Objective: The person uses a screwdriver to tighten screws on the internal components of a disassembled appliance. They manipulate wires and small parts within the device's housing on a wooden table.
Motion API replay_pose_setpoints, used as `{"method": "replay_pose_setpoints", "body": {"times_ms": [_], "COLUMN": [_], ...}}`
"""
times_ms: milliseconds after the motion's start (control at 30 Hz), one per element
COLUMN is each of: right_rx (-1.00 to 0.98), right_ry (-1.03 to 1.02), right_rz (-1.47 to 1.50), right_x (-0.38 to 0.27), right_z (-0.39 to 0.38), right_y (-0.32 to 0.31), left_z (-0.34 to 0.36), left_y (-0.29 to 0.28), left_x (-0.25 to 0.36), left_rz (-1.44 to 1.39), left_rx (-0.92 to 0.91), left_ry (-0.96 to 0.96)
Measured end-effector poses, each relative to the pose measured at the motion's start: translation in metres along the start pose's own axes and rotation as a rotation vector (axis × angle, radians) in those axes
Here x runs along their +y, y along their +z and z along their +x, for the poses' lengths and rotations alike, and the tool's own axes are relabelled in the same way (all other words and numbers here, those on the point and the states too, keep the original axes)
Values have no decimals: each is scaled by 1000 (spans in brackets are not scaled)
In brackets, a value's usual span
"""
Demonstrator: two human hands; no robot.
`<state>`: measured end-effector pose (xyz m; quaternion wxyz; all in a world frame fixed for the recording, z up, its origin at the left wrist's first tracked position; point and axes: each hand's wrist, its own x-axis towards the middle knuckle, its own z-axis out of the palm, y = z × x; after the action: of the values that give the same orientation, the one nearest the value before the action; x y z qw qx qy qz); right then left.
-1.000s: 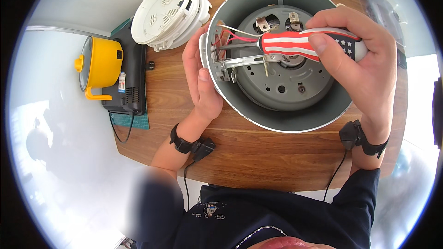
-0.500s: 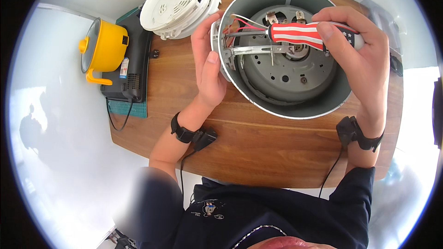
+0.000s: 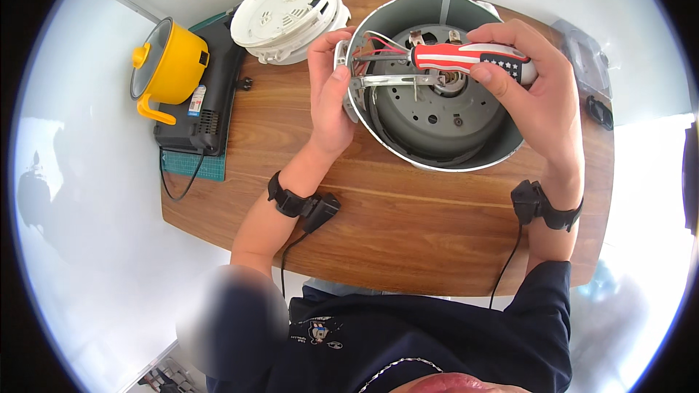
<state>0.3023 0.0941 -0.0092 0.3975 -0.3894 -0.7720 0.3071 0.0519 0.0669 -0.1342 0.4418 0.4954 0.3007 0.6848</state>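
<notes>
A grey metal cylindrical housing (image 3: pixel 475 147) lies open-side up on the desk, showing a round plate (image 3: pixel 419 124), wires and a metal bracket (image 3: pixel 386 81) at its left wall. My left hand (image 3: pixel 333 105) has its fingers curled round the housing's left side, by a pale fitting there. My right hand (image 3: pixel 542 102) is closed on the red, white and dark starred handle of a screwdriver (image 3: pixel 444 57). Its shaft points left into the wires and bracket at the left wall; the tip is hard to make out.
Stacked white plastic covers (image 3: pixel 280 7) sit at the back left. A yellow pot (image 3: pixel 175 65) is on a black appliance (image 3: pixel 182 138) over a green mat (image 3: pixel 200 167). A clear plastic container (image 3: pixel 588 65) stands at the right. Cabled black devices (image 3: pixel 320 211) are strapped to both my wrists.
The view has shifted. The housing appears smaller and a little farther from the desk's front edge, with both hands moving along with it. Both grips stay closed.
</notes>
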Motion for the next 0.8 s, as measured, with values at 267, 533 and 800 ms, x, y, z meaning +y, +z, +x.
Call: {"method": "replay_pose_setpoints", "body": {"times_ms": [267, 533, 800], "right_rx": [-36, -64, 33], "right_ry": [-171, -208, -213], "right_rz": [-98, -198, -205], "right_x": [10, 12, 21], "right_z": [5, 5, 6], "right_y": [-7, -6, -2], "left_z": [2, 6, 7], "left_y": [4, 5, 6], "left_x": [-3, -2, -5], "left_rz": [-52, -65, -82], "left_rx": [28, -7, 53], "left_ry": [-45, -73, -83]}}
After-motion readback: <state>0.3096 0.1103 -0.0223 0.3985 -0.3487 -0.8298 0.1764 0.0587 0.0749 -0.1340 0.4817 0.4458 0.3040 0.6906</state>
